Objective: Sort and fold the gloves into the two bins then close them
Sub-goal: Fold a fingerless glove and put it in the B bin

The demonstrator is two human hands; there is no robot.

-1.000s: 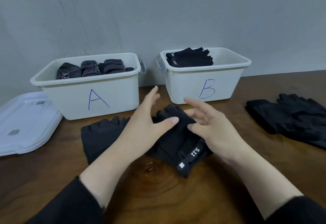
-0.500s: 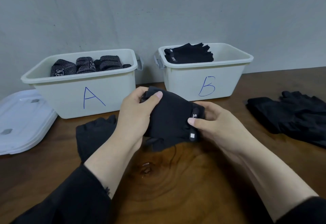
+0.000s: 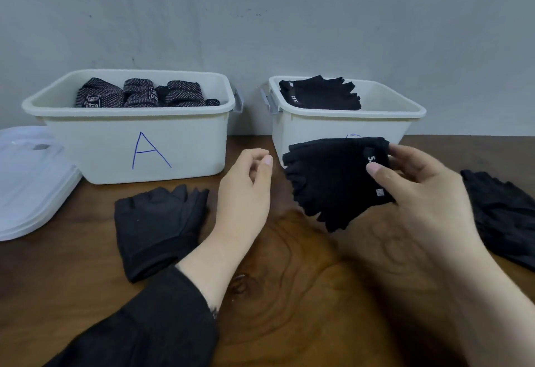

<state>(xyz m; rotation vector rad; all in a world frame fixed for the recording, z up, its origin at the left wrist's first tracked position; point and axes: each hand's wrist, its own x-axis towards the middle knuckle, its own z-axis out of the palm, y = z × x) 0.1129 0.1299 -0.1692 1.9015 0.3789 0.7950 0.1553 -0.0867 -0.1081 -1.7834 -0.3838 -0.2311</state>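
Folded glove held in front of bin B

Right hand (image 3: 417, 193) grips a folded black glove (image 3: 335, 181) by its cuff end, thumb over the top near the white lettering and fingers curled behind. The glove hangs off the bench (image 3: 289, 294), its short fingertips pointing left and down, and it covers most of the letter on the front wall of bin B (image 3: 301, 126).

Left hand (image 3: 246, 193) hovers just to the left of the held glove without touching it. Its grip is released: the fingers are loosely curled and hold nothing. A black sleeve (image 3: 150, 326) covers the left forearm.

Bin B stands open at the back right and already contains a flat stack of black gloves (image 3: 321, 94) along its left side. Bin A (image 3: 139, 146), also open, stands to its left with a blue letter on its front wall; inside lie several rolled dotted gloves (image 3: 142, 94) in a row. The two bins stand near each other, and their grey side latches face one another across the gap.

On the bench in front of bin A, a loose black glove (image 3: 156, 227) lies flat with its fingertips toward the bin, partly under the left forearm. More black gloves (image 3: 503, 216) lie in a pile at the right edge, past the right hand. White lids (image 3: 26, 187) lie stacked at the left edge, beside bin A.
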